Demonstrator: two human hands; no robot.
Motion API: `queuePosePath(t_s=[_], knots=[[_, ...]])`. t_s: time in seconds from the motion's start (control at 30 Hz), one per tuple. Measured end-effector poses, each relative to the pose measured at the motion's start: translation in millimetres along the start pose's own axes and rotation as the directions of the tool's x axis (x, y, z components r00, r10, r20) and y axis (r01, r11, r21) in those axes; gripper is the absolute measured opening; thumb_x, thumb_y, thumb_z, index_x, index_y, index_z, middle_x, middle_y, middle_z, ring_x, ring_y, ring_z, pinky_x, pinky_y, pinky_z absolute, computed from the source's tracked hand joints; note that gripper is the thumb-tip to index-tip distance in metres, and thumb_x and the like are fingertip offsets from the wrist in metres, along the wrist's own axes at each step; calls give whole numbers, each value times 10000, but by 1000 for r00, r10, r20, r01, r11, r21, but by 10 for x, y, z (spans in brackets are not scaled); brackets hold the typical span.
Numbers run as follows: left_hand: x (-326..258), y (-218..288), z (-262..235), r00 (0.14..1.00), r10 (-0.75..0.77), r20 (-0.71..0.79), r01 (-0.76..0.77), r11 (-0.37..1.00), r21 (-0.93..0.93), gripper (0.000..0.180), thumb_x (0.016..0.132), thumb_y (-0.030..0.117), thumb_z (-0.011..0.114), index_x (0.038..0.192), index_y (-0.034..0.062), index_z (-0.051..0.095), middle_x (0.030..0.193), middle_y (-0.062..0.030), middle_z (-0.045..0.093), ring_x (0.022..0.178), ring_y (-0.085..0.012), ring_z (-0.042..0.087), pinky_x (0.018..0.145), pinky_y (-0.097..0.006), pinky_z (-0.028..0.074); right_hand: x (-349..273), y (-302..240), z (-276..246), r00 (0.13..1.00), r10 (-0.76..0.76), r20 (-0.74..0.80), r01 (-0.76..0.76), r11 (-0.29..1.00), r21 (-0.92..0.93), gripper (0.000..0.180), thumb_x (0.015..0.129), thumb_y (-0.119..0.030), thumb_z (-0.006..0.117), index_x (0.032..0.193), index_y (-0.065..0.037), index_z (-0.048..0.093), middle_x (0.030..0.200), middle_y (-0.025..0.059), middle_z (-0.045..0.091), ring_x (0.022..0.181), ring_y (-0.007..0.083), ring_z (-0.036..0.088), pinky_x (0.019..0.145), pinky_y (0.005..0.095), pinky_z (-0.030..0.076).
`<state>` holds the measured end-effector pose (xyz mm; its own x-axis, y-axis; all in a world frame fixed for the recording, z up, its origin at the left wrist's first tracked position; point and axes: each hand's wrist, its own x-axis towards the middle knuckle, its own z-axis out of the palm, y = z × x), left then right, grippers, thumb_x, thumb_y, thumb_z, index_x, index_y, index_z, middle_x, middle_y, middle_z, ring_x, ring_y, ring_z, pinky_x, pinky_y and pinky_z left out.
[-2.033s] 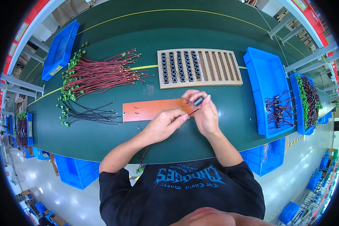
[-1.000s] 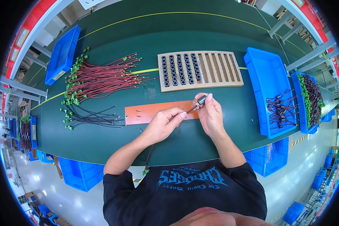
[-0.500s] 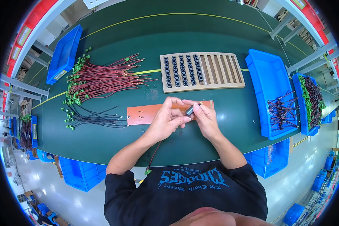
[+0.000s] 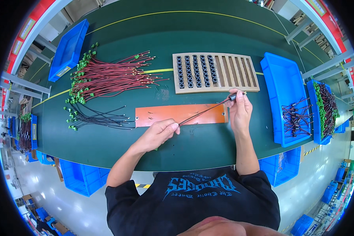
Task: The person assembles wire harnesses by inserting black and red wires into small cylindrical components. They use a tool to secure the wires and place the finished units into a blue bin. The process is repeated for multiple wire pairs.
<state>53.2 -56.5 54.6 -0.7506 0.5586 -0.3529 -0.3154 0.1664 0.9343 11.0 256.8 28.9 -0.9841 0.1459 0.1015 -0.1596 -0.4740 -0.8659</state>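
Observation:
My right hand (image 4: 240, 111) pinches a small black cylinder (image 4: 233, 96) beyond the right end of an orange board, with brass-coloured tips showing past its far end. Dark red and black wires (image 4: 202, 112) run taut from the cylinder down to the left. My left hand (image 4: 160, 133) is closed round these wires near the front edge of the orange board (image 4: 165, 111). A bit of green connector shows below the left hand. The wooden rack (image 4: 236, 89) behind the board holds several rows of black cylinders in its left slots.
Red wires (image 4: 114, 76) with green connectors lie in a heap at the left, black wires (image 4: 102, 121) in front. A blue tray (image 4: 277, 84) at the right holds wire assemblies (image 4: 297, 120); beside it is another filled blue bin (image 4: 327, 106). An upper-left blue tray (image 4: 70, 49) stands tilted.
My hands have moved apart: the right went right and away from me with the black cylinder, the left slid left and nearer. The wires are now stretched straight between them.

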Motion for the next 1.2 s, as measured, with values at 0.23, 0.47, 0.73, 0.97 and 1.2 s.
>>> queuePosePath(t_s=[0.23, 0.47, 0.73, 0.97, 1.2], knots=[[131, -39, 112, 972, 236, -9, -232, 960, 157, 291, 1129, 241, 488, 977, 44, 639, 722, 42, 445, 629, -63, 374, 572, -255, 341, -240, 70, 259, 961, 187, 205, -147, 970, -196, 364, 1105, -197, 553, 1375, 32, 636, 864, -22, 613, 781, 52, 529, 730, 224, 438], [111, 181, 97, 980, 198, -6, -193, 960, 205, 219, 1098, 176, 538, 1066, 12, 680, 723, -4, 544, 642, -97, 484, 618, -285, 410, -465, 171, 405, 906, 276, 321, -135, 908, -397, 337, 1128, -254, 511, 1178, 1, 725, 961, 18, 673, 817, 67, 580, 747, 237, 485], [-41, 111, -168, 930, 360, 71, -344, 785, 516, 142, 1012, 101, 655, 1080, -4, 723, 773, -61, 638, 759, -161, 635, 727, -360, 503, -563, 279, 684, 758, 348, 552, -159, 919, -360, 341, 1140, -189, 460, 1339, 39, 615, 1225, 132, 667, 1042, 189, 702, 864, 306, 565], [-279, -89, -519, 927, 287, -241, -300, 954, -19, 446, 850, -130, 767, 1267, -21, 650, 1262, -119, 609, 1029, -208, 688, 936, -349, 599, -491, 355, 883, 824, 413, 388, -373, 911, -176, 405, 1146, -260, 455, 1397, 42, 557, 1257, 195, 697, 1159, 307, 726, 942, 355, 595], [-228, -284, -693, 865, 336, -373, -399, 911, -102, 226, 990, -17, 669, 1214, -38, 667, 1122, -123, 683, 917, -197, 717, 813, -324, 609, -432, 594, 983, 812, 427, 398, -370, 904, -215, 386, 1144, -238, 461, 1387, 40, 572, 1287, 163, 687, 1169, 264, 717, 966, 330, 591]])
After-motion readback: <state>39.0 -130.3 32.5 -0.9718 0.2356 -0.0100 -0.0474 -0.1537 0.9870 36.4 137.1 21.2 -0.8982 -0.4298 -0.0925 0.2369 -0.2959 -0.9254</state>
